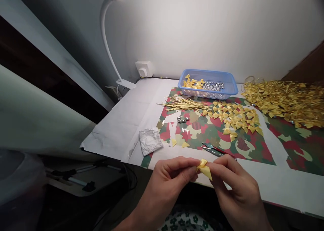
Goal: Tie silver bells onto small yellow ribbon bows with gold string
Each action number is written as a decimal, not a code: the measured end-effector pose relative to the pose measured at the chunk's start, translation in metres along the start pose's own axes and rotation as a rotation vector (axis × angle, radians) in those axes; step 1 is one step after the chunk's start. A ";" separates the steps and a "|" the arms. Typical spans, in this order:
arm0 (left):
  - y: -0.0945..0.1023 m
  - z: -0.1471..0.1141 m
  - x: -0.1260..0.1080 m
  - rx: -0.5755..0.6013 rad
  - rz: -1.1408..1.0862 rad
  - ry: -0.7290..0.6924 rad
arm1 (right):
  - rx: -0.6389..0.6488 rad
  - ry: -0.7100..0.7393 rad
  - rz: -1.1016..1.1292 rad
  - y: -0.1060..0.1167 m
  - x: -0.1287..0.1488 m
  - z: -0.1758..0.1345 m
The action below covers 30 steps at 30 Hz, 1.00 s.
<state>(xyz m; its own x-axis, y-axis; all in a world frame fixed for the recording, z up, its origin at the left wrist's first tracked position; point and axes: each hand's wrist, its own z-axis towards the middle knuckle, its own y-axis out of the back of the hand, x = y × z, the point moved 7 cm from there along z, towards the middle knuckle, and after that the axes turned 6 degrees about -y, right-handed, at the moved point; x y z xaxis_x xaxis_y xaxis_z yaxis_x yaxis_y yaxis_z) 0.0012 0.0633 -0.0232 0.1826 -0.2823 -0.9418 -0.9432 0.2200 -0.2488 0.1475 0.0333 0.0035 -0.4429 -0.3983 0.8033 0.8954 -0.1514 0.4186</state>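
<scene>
L hand (170, 178) + R hand (236, 182) fingertips pinching yellow bow (205, 170): prob v. light, soft, slippery; best held nr knot (203, 163).

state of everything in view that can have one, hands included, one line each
lamp: lit
blue basket: open-topped, partly filled
held yellow bow: formed, pointed tail hanging down
left hand: pinching the held yellow bow
right hand: fingers at that bow, grip partly hidden
snips: lying down, blades apart
white tissue: creased, flattened
gold strands: loose pile
loose bows: formed, spread out
</scene>
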 end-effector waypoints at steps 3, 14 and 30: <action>-0.002 -0.001 0.005 0.020 -0.055 0.036 | -0.013 -0.019 0.056 -0.001 0.000 0.000; -0.002 -0.003 0.011 0.016 -0.153 0.092 | 0.046 -0.012 0.067 -0.004 -0.004 -0.001; -0.005 -0.003 0.011 0.024 -0.170 0.115 | 0.024 -0.012 0.079 -0.005 -0.006 -0.003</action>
<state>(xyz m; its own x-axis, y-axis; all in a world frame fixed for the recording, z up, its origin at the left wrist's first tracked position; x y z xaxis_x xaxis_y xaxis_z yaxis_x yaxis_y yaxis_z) 0.0075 0.0560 -0.0316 0.3041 -0.4219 -0.8541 -0.8946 0.1817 -0.4083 0.1459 0.0337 -0.0047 -0.3717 -0.3970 0.8392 0.9263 -0.0983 0.3638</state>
